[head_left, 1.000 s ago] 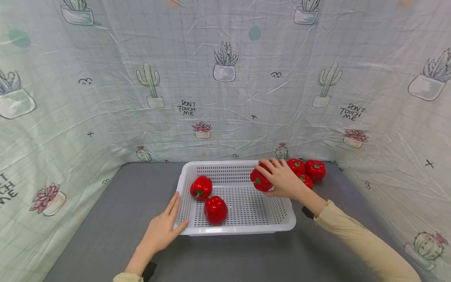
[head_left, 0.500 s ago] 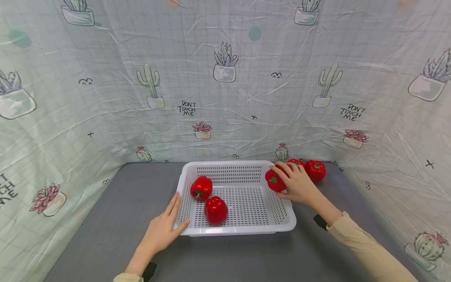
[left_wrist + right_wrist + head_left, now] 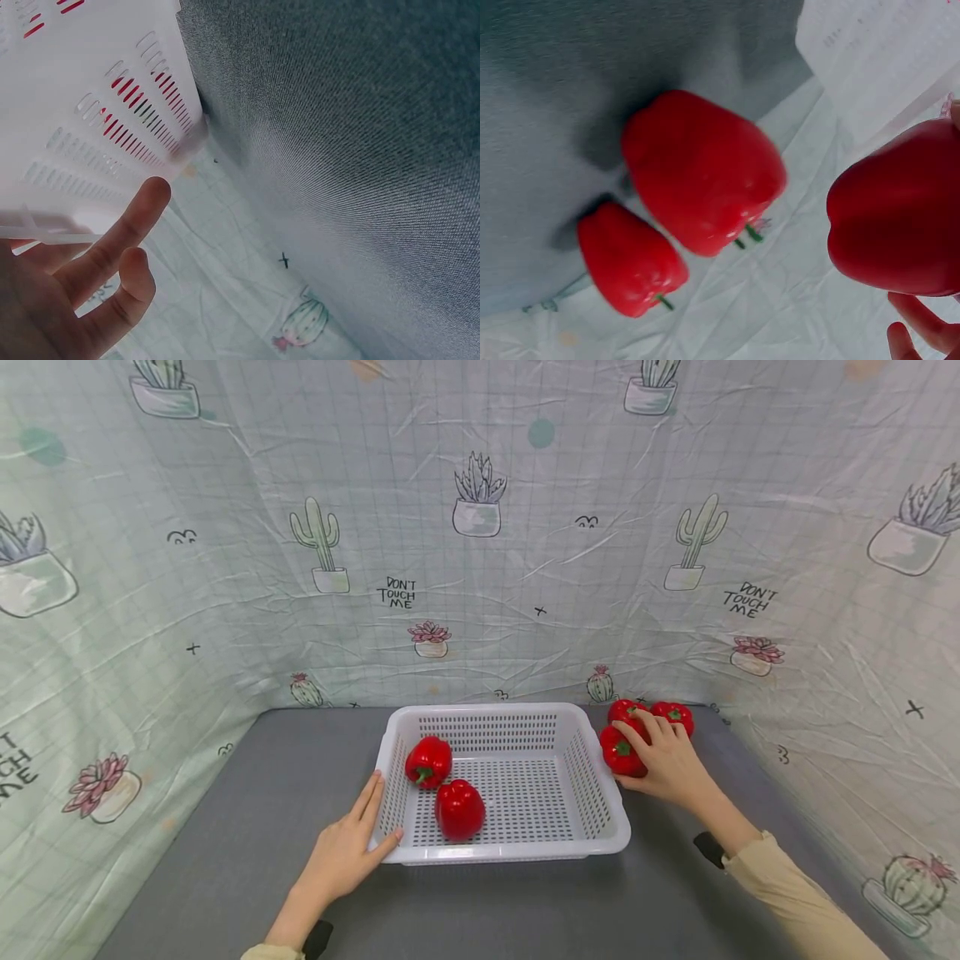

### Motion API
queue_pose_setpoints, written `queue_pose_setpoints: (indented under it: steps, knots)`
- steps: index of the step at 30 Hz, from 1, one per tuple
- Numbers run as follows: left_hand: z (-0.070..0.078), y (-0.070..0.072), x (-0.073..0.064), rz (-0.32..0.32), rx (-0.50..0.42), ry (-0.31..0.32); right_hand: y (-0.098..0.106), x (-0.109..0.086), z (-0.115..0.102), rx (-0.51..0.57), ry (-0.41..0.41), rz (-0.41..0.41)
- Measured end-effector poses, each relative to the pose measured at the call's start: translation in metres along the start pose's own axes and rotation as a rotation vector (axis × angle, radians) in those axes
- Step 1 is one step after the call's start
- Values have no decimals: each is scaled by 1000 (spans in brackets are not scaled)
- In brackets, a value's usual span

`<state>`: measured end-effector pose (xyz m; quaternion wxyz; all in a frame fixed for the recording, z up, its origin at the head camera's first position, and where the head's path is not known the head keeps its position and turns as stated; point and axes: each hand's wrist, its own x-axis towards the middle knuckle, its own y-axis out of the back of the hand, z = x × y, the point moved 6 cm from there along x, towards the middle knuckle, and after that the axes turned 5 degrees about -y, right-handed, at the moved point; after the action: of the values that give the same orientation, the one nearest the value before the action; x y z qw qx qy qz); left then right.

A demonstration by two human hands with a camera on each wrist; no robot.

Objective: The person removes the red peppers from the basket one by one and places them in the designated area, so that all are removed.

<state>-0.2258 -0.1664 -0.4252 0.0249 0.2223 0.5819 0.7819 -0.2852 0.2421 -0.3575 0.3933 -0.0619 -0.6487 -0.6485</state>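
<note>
In the head view a white slotted basket [image 3: 510,852] stands on the table. Inside its left half lie two red bell peppers, one at the back [image 3: 429,762] and another nearer the front [image 3: 460,810]. My left hand [image 3: 341,852] rests on the basket's left rim with fingers extended; in the left wrist view fingers [image 3: 120,240] lie by the outer wall. My right hand [image 3: 667,764] holds a red bell pepper [image 3: 621,752] just outside the basket's right side, fingers over its top. That held pepper [image 3: 900,214] hangs above the table in the right wrist view.
Behind the right hand more red bell peppers sit on the grey table [image 3: 225,827], one near the basket [image 3: 624,710] and one farther right [image 3: 672,714]. The hand may hide another. A cactus-print cloth [image 3: 480,585] encloses the back and sides.
My right hand has carried the bell pepper from above the basket's right part, across the right rim, to beside the other peppers. The left hand and basket have stayed in place.
</note>
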Motion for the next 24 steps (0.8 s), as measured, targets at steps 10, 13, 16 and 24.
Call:
queue_pose_setpoints:
  steps: [10,13,16,24]
  knots:
    - [-2,-3,0,0,-5,-2,6,-15,29,-36,-66,44]
    - [-2,-3,1,-6,-11,2,10,-19,37,-35,-92,58]
    - [-2,-3,1,-12,-12,7,13,-22,46,-44,-123,63]
    - [-2,-3,0,-16,-10,15,15,-33,74,-43,-195,77]
